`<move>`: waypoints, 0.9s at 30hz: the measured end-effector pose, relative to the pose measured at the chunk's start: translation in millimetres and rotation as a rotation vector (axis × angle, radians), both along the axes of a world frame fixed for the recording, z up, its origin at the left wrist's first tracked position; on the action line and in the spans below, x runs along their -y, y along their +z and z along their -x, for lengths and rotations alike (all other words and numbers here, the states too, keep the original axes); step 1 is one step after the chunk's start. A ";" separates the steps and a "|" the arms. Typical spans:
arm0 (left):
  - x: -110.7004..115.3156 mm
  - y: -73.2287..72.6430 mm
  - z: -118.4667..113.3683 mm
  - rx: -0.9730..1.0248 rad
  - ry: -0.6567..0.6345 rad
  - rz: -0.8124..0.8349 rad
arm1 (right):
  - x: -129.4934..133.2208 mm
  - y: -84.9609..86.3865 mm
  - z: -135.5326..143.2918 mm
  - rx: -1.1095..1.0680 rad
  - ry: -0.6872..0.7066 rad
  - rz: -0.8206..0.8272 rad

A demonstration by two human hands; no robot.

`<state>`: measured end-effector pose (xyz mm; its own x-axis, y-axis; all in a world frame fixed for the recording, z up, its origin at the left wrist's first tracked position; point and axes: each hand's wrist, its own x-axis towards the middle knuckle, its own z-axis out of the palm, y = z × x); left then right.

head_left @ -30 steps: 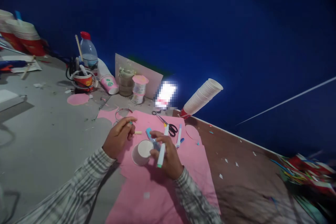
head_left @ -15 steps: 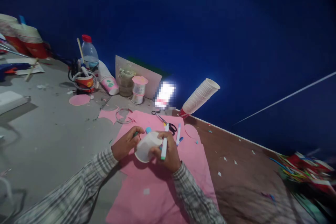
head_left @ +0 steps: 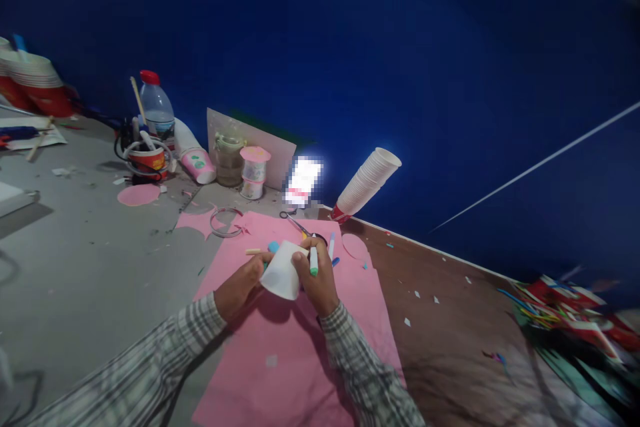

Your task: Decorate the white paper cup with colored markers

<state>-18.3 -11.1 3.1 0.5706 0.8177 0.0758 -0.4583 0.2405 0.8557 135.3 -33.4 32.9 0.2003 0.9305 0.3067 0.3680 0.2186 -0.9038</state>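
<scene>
White cup [head_left: 284, 275] is clamped by right hand [head_left: 319, 283], marker [head_left: 314, 259] tucked alongside, seemingly for handiness | 9 o'clock: cup seemingly steadied by left hand [head_left: 239, 290], grip unclear

This was a handicraft work corner; whether it belonged to a home, a school or a workshop could not be told. Pink sheets [head_left: 295, 360] at six o'clock, under scissors [head_left: 300, 225] and a green-tipped marker [head_left: 313, 261], showed it, as did a cut pink disc [head_left: 139, 195] at nine, stacked paper cups [head_left: 367, 183] at three, paper scraps [head_left: 407, 322] at five and a heap of coloured strips [head_left: 565, 313] towards four.
</scene>
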 end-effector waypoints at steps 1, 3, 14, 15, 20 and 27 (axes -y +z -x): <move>1.6 0.8 -1.4 0.063 -0.004 0.062 | -0.1 0.6 -0.4 0.002 0.005 0.007; 4.6 1.3 -3.6 0.134 -0.046 0.153 | -0.5 1.1 -0.8 0.006 0.017 0.021; 7.9 -7.1 -4.9 0.024 -0.160 0.134 | -3.2 0.4 -2.3 0.023 -0.018 0.052; 7.7 -8.1 -5.1 0.015 -0.163 0.128 | -3.5 -0.4 -2.3 0.026 -0.025 0.053; 7.0 -10.6 -6.4 0.004 -0.175 0.107 | -3.4 -3.9 -0.9 0.035 -0.042 0.063; 5.7 -11.5 -6.1 -0.087 -0.178 0.099 | -2.6 -8.0 3.7 0.022 -0.053 0.039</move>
<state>-12.2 -16.8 -8.4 0.7075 0.7045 -0.0563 -0.3261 0.3961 0.8583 131.5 -30.8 24.9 0.2430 0.9301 0.2754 0.3977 0.1634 -0.9029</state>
